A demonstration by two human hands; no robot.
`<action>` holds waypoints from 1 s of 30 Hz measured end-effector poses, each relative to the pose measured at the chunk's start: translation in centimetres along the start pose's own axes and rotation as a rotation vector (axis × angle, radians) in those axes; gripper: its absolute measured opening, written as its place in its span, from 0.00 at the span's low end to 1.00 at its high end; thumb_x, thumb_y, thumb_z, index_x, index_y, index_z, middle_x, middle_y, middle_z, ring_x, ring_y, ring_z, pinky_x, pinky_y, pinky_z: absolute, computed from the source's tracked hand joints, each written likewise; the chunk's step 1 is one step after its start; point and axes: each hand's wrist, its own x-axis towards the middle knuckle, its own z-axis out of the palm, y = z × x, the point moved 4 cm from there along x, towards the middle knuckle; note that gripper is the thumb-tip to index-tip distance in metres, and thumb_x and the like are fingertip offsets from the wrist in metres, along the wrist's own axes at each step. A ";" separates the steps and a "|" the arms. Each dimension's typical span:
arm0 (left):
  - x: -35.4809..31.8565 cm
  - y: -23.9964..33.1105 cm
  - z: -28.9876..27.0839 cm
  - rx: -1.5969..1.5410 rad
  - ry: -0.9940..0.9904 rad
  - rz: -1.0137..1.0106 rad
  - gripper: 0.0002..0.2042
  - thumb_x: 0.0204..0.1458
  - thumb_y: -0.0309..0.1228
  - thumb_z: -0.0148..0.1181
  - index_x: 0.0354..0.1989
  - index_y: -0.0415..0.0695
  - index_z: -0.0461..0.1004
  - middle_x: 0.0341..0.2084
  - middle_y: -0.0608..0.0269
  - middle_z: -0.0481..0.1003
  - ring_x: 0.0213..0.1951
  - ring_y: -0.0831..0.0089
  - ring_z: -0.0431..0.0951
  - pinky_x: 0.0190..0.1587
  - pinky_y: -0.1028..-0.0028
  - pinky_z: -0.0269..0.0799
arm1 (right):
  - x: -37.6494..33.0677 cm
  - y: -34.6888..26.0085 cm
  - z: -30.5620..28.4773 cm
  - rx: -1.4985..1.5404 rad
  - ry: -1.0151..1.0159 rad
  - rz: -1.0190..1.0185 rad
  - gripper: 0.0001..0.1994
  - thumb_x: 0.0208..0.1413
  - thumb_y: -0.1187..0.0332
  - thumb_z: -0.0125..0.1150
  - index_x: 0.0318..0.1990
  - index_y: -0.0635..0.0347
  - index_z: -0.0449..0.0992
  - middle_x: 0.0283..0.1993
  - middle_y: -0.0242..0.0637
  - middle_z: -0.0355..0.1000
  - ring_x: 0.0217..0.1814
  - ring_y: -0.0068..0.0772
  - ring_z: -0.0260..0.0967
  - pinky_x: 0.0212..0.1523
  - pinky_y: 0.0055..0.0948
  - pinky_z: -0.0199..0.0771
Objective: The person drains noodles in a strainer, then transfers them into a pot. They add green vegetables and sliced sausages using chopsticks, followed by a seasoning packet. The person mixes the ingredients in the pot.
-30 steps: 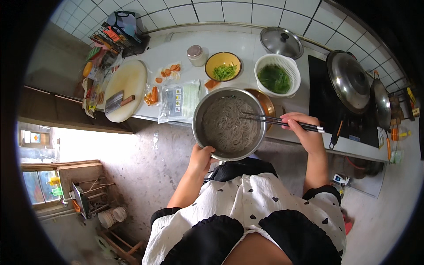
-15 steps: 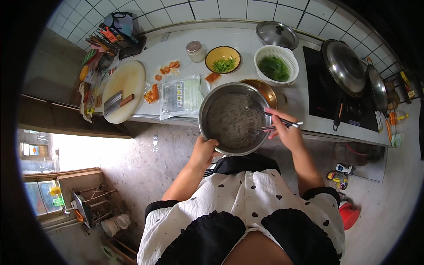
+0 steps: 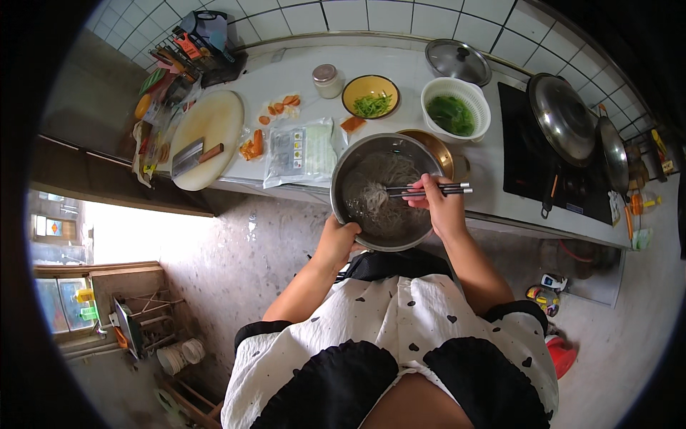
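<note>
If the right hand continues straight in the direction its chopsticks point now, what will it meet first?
The right hand holds dark chopsticks whose tips point to the person's left, into the noodles in the steel bowl. It would probably meet the noodles first, then the bowl's far wall; depth is unclear.

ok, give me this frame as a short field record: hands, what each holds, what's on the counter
left hand: grips the near rim of the steel bowl
right hand: holds dark chopsticks, tips in the noodles
bowl position: held at the counter's front edge, partly over the floor
counter left: round cutting board with a cleaver on it, carrot pieces, clear packet
counter back: yellow bowl of chopped greens, white colander of leafy greens, small jar, loose lid
stove: lidded pan
</note>
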 end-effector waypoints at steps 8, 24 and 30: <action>0.0 -0.4 -0.6 0.054 0.039 0.046 0.21 0.40 0.12 0.38 0.48 0.31 0.58 0.38 0.44 0.69 0.31 0.57 0.77 0.27 0.68 0.79 | 0.7 0.8 -0.5 0.211 0.130 0.171 0.15 0.56 0.61 0.51 0.24 0.64 0.68 0.22 0.35 0.66 0.20 0.32 0.71 0.25 0.27 0.78; -0.2 -0.5 -1.1 0.116 0.043 0.048 0.23 0.41 0.14 0.39 0.50 0.39 0.58 0.40 0.52 0.70 0.33 0.63 0.76 0.25 0.72 0.78 | 1.4 2.9 -2.1 0.428 0.198 0.403 0.15 0.49 0.58 0.59 0.22 0.59 0.68 0.20 0.30 0.63 0.20 0.30 0.69 0.26 0.18 0.77; -0.1 -0.5 -1.4 0.064 0.008 0.026 0.23 0.40 0.14 0.39 0.50 0.37 0.57 0.38 0.49 0.70 0.31 0.63 0.77 0.25 0.71 0.78 | 1.7 3.1 -2.5 0.493 0.198 0.489 0.15 0.48 0.57 0.60 0.23 0.59 0.68 0.21 0.34 0.63 0.25 0.39 0.72 0.22 0.13 0.75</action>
